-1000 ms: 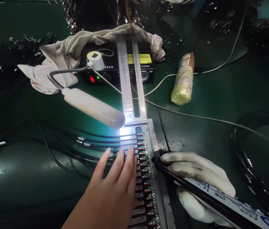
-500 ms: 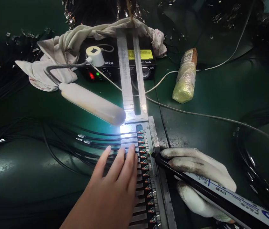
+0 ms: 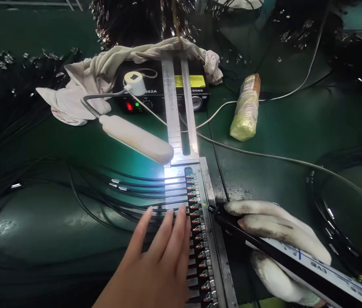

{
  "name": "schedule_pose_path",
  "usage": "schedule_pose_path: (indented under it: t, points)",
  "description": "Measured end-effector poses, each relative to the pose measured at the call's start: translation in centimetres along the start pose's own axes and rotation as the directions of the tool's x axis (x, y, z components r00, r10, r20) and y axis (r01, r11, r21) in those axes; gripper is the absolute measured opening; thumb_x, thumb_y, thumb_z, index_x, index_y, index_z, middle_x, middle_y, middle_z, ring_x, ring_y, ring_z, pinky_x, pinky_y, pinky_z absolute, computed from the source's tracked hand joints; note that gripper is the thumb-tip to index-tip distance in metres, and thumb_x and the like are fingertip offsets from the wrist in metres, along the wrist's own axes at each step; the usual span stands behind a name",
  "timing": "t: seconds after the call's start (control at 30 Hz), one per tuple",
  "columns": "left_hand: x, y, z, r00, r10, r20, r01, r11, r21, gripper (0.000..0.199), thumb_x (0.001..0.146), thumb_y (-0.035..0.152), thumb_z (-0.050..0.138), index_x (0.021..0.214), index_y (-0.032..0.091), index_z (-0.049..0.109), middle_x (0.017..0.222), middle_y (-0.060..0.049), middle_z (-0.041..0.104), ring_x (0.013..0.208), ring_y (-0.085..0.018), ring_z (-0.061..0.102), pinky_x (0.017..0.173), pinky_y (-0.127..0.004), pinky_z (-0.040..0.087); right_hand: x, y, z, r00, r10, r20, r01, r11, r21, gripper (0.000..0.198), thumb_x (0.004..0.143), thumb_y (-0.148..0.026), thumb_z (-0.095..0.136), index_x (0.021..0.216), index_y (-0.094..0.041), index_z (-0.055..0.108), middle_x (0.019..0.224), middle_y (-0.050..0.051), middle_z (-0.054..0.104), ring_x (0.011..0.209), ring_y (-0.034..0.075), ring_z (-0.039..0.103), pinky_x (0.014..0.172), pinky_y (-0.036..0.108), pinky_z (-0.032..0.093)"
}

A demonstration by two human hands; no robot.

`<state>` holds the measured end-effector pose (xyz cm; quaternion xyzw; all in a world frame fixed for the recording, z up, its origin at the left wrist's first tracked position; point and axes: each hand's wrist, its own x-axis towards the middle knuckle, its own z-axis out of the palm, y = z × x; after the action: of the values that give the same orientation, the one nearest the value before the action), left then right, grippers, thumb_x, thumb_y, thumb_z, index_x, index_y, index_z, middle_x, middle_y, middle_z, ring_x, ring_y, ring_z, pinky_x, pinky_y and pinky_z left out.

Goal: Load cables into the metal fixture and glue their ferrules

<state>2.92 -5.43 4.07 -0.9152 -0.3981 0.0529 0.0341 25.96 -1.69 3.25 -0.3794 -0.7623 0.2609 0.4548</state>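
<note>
My bare left hand (image 3: 161, 252) lies with its fingers extended and slightly apart over black cables (image 3: 145, 196) beside a metal fixture (image 3: 208, 184). The cable ends, with small connectors and coloured wires (image 3: 195, 199), sit in a row of slots along the fixture. My gloved right hand (image 3: 280, 239) is closed around a black glue syringe (image 3: 264, 248) with a white label marked "UV". Its thin yellowish tip (image 3: 205, 205) points left, just beside the connector row. Whether the tip touches a connector, I cannot tell.
A white lamp (image 3: 137, 137) shines on the fixture's far end. Behind stands a black control box (image 3: 152, 100) with a twisted white cloth (image 3: 123, 53) over it. A slotted metal bar (image 3: 172, 98) leans across the box. A wrapped yellowish bundle (image 3: 245, 109) and a pale tube (image 3: 264, 157) lie right.
My left hand has slid toward me along the row, uncovering more cables. My right hand and the syringe have shifted slightly right. The camera view has moved a little too.
</note>
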Motion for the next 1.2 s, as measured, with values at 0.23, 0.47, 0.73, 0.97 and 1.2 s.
schedule_pose_path:
  t: [0.23,0.47,0.73,0.97,1.2]
  points:
    - [-0.1,0.6,-0.7,0.996,-0.034,0.083,0.035,0.999,-0.008,0.048,0.097,0.037,0.030,0.129,0.017,0.058,0.140,-0.009,0.054,0.132,-0.028,0.038,0.110,-0.053,0.021,-0.5,0.2,0.6,0.998,-0.043,0.053,0.045,0.998,-0.042,0.026,0.073,-0.016,0.062,0.098,-0.015,0.065,0.099,0.011,0.072,0.088,0.025,0.072,0.073,0.034,0.063]
    - [-0.2,0.4,-0.8,0.996,0.020,0.090,-0.019,1.000,-0.016,0.049,0.092,0.037,0.035,0.131,0.016,0.058,0.141,-0.010,0.053,0.134,-0.032,0.036,0.111,-0.057,0.021,-0.4,0.7,0.7,0.997,-0.019,0.073,0.023,0.999,-0.044,0.027,0.072,-0.018,0.063,0.100,-0.015,0.065,0.101,0.011,0.072,0.091,0.025,0.071,0.075,0.034,0.063]
    - [-0.7,0.4,0.1,0.998,0.035,0.056,-0.032,0.998,-0.044,0.051,0.084,0.030,0.038,0.128,0.016,0.059,0.140,-0.012,0.053,0.135,-0.033,0.035,0.111,-0.058,0.019,-0.5,0.8,0.7,0.997,-0.021,0.072,0.023,1.000,-0.018,0.027,0.073,-0.018,0.064,0.100,-0.016,0.064,0.098,0.009,0.072,0.089,0.025,0.072,0.074,0.034,0.063]
    - [-0.5,0.4,-0.1,0.998,0.035,0.058,-0.033,0.999,-0.040,0.051,0.085,0.031,0.038,0.129,0.014,0.059,0.141,-0.013,0.052,0.135,-0.033,0.035,0.111,-0.058,0.020,-0.4,0.5,0.6,0.997,-0.029,0.066,0.031,0.999,-0.026,0.025,0.072,-0.017,0.062,0.097,-0.017,0.065,0.093,0.008,0.073,0.086,0.024,0.073,0.071,0.033,0.064]
    - [-0.2,0.3,0.0,0.998,0.043,0.054,-0.041,0.998,-0.047,0.049,0.087,0.037,0.039,0.126,0.018,0.062,0.140,-0.012,0.053,0.135,-0.034,0.035,0.111,-0.058,0.020,-0.6,0.6,0.5,0.995,-0.029,0.095,0.032,0.999,-0.034,0.025,0.072,-0.017,0.063,0.097,-0.015,0.064,0.096,0.009,0.073,0.090,0.023,0.072,0.075,0.032,0.063]
